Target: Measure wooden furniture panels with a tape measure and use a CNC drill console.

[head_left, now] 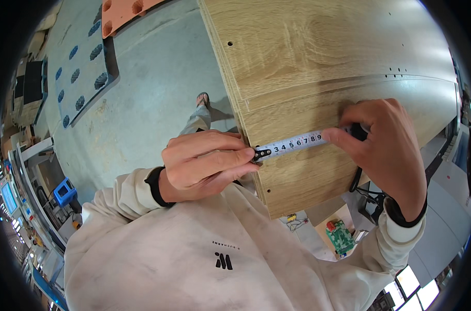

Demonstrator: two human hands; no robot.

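A white tape measure (292, 145) with dark markings is drawn out across a wood-grain board (308, 171). At its hooked end, my left hand (207, 159) pinches the black tip against the board's left edge. My right hand (388, 142) is wrapped round the dark case, mostly hidden by the fingers, with the thumb on the blade. The blade lies slightly slanted, its right end higher. Small drilled holes show near the board's left edge, one of them just below the tape.
More wood-grain panels (297, 41) are stacked beyond the board. Pallets with holes, one grey-blue (85, 67) and one orange (124, 13), lie on the concrete floor to the left. A black cable (355, 180) hangs by the right side; a green patterned item (340, 237) sits below.
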